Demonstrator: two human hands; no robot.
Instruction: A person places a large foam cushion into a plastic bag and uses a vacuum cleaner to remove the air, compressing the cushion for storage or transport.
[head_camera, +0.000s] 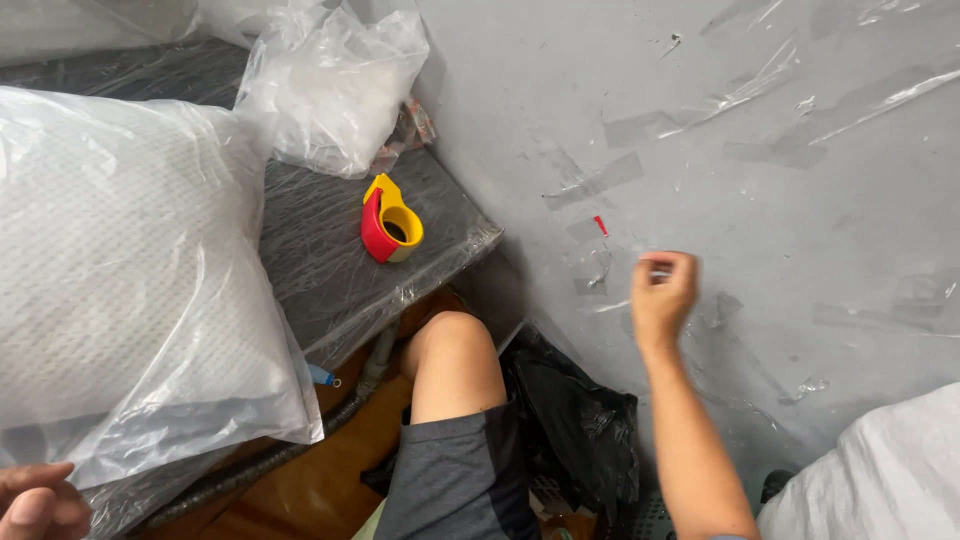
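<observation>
Head view: one camera looks down at a seated person.
Right hand: the right hand is up at the grey wall, fingers pinched together on a strip of clear tape with a red end.
Left hand: only a bit of the left hand shows at the bottom corner, just under the big bagged pillow. I cannot tell if it grips anything.
Tape holder: the red and yellow tape holder sits on the dark wrapped table, well apart from both hands.
What could go wrong: the thin tape might fold and stick to itself, because it is loose and floppy.
Surface: the table is covered in shiny plastic.
Room: old tape bits cling to the wall; a black bag lies by the knee.
</observation>
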